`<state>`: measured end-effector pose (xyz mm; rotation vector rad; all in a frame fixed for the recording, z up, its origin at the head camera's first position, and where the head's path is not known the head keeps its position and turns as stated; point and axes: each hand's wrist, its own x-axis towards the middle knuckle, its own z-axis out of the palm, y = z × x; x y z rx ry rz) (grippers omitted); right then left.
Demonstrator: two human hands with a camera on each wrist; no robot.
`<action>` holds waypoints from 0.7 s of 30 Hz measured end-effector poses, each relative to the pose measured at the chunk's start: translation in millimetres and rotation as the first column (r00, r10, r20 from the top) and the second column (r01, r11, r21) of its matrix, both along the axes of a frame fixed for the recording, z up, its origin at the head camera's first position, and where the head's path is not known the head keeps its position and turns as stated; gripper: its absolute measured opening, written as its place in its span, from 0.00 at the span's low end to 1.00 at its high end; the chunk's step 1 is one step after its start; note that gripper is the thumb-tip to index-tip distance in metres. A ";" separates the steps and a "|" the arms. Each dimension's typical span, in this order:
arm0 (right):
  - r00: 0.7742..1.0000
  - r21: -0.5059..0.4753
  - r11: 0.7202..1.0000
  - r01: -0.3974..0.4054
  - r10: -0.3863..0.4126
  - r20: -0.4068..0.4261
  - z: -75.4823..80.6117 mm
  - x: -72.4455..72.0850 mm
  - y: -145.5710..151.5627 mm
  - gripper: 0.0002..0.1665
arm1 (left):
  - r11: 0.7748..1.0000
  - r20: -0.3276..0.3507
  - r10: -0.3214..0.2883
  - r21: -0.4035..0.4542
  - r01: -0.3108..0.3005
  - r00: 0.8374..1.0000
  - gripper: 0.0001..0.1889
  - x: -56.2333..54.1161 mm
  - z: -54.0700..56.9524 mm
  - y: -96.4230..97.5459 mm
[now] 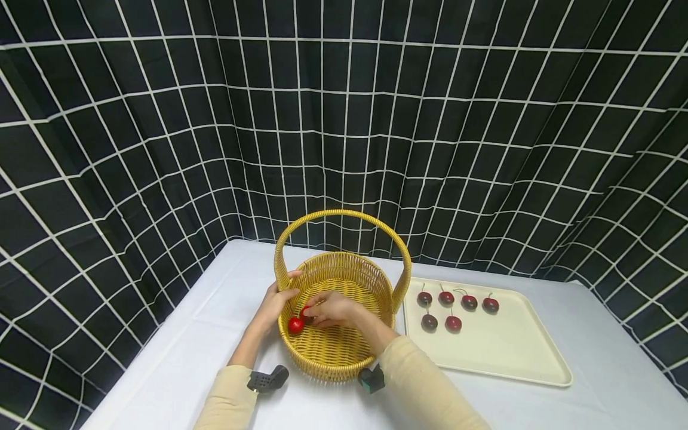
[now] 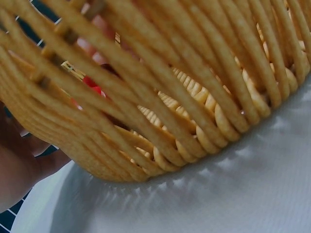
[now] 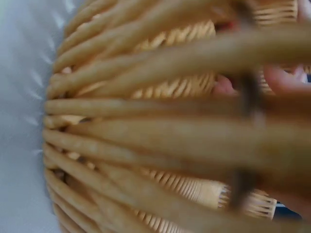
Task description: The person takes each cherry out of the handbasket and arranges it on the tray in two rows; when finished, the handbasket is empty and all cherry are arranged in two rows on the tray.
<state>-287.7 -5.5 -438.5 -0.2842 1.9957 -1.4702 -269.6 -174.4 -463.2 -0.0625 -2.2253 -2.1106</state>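
Note:
A yellow wicker basket [image 1: 335,364] with a tall arched handle stands in front of me. My left hand [image 1: 273,303] grips its left rim by the foot of the handle, the thumb lapping over the edge. Inside the basket, toward its left side, my right hand [image 1: 334,309] pinches a red cherry [image 1: 306,312] in its fingertips. Another bright red cherry [image 1: 295,325] lies right beside it, against the left wall. Through the wicker, the left wrist view catches a bit of red cherry [image 2: 92,85]; the ribs hide most of the right hand in both wrist views.
A cream tray [image 1: 505,358] sits right of the basket, holding several dark red cherries [image 1: 453,324] with stems in two rows at its upper left. A white cloth [image 1: 177,334] covers the table. Black curtains with a white grid [image 1: 344,119] hang behind and at both sides.

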 end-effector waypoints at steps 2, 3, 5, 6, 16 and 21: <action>0.997 0.048 0.999 0.000 0.003 -0.072 1.1 3.3 -1.6 0.13 | 1.000 0.005 -0.007 0.003 0.007 1.000 0.24 -0.8 -0.4 -0.7; 0.995 0.074 0.997 0.004 0.003 -0.101 1.9 4.9 -2.5 0.14 | 1.000 0.004 -0.009 0.001 0.009 1.000 0.24 -1.0 -0.6 -0.9; 0.987 0.130 0.991 0.019 0.002 -0.158 2.5 7.5 -4.9 0.15 | 1.000 0.008 -0.016 0.002 0.016 1.000 0.24 -1.7 -1.0 -1.6; 0.983 0.153 0.988 0.026 0.002 -0.183 3.0 8.8 -5.8 0.15 | 1.000 0.008 -0.016 0.000 0.016 1.000 0.24 -1.8 -1.4 -1.7; 0.961 0.212 0.973 0.090 -0.030 -0.274 2.6 9.9 -7.2 0.11 | 1.000 -0.027 0.003 -0.006 -0.003 1.000 0.24 0.2 0.1 0.5; 0.959 0.205 0.976 0.079 -0.018 -0.283 1.4 9.7 -6.4 0.11 | 1.000 -0.014 -0.007 -0.005 0.007 1.000 0.24 -0.4 -0.1 -0.3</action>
